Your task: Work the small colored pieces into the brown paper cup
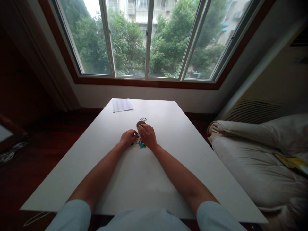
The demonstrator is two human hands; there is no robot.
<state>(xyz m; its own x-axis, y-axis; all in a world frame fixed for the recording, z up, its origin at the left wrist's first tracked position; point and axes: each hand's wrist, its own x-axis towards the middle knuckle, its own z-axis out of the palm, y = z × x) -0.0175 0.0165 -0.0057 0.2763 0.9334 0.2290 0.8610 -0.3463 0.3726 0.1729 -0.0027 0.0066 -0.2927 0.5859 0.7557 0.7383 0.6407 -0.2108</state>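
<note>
A scatter of tiny green, blue and dark pieces (140,143) lies on the white rectangular surface (168,166), between the two hands and partly under their fingertips; the pieces are too small to tell what they are. The left hand (128,138) rests on the surface just left of the scatter, its fingers curled down and pinched together at the tips over the nearest pieces; whether it actually grips one cannot be told. The right hand (148,135) lies just right of the scatter, palm down with fingers bent, its fingertips touching the side of a small brown round cup (140,124) that stands upright just beyond both hands. Whether this hand holds anything cannot be told. Just beyond the cup sits a small dark ring-shaped lid (143,119). Farther out, near the far left corner of the surface, lies a printed white paper sheet (122,105). Well to the right of the right hand is a cream padded cushion (260,154).
</note>
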